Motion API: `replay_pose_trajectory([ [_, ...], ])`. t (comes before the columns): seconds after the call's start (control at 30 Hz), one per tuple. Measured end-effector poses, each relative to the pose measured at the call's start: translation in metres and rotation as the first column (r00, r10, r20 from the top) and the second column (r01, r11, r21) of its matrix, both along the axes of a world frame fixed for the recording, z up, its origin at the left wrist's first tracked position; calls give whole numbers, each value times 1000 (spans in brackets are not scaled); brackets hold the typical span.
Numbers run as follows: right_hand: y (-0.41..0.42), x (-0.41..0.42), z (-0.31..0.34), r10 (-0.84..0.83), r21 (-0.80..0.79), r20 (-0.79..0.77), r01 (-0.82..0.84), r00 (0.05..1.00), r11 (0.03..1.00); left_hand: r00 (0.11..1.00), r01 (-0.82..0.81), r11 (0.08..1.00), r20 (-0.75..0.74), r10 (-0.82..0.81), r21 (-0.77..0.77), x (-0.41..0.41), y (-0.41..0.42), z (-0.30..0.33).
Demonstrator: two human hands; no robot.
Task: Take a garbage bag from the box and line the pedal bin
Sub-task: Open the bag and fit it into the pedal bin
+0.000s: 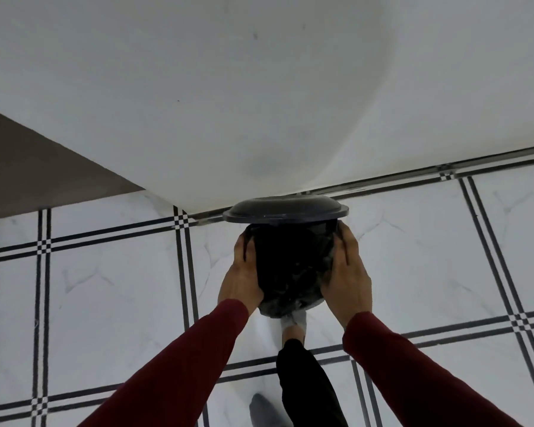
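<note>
Pedal bin [285, 266]: on the tiled floor [105, 288] by the white wall [228, 87], lid [285, 208] up.
Garbage bag [290, 272]: black, over the bin's mouth.
Left hand [241, 278]: fingers curled on the bag at the left rim.
Right hand [347, 278]: gripping the bag at the right rim.
Foot [293, 326]: white sock, at the bin's base.

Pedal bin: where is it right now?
Head view, centre: the pedal bin stands on the tiled floor against the white wall, lid up, between the left hand and right hand.
</note>
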State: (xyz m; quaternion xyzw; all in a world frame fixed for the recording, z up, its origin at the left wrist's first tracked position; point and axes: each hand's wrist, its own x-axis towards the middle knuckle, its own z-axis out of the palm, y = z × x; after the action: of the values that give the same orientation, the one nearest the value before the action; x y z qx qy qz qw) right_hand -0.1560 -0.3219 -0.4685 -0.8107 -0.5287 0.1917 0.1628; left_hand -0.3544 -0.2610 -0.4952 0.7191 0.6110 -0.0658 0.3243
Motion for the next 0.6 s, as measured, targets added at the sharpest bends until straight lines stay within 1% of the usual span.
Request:
replay_pose_trajectory([
  [0.07,-1,-1,-15,48,54,-9,-47,999,997,999,-13,1000,30,13,-3,6,3,-23],
  [0.13,-5,-1,-33,180,80,32,-182,983,980,999,-6,1000,46,8,-27,12,8,-40],
  [0.17,-6,0,-44,263,68,50,-266,964,962,999,4,999,52,-1,-42,15,11,-49],
  [0.23,-6,1,-64,417,-11,28,-417,908,909,998,21,997,66,-16,-76,20,20,-64],
  [0.3,1,-1,-84,503,-175,-58,-505,862,845,998,63,990,31,-59,-129,25,30,-78],
  [0.37,11,-6,-104,487,-381,-121,-493,865,782,988,139,963,-33,-151,-230,27,42,-93],
  [0.43,24,-7,-120,375,-564,-196,-417,906,713,964,204,923,-95,-247,-327,27,52,-107],
  [0.47,31,-7,-126,300,-615,-235,-380,925,691,953,223,912,-118,-277,-344,27,55,-112],
  [0.5,37,-8,-131,233,-641,-265,-351,936,683,945,240,914,-138,-297,-326,27,56,-117],
  [0.53,43,-7,-135,180,-649,-290,-332,940,685,941,256,931,-156,-302,-259,26,57,-117],
  [0.6,50,-4,-140,99,-653,-344,-314,934,689,942,277,959,-176,-284,-64,23,54,-117],
])
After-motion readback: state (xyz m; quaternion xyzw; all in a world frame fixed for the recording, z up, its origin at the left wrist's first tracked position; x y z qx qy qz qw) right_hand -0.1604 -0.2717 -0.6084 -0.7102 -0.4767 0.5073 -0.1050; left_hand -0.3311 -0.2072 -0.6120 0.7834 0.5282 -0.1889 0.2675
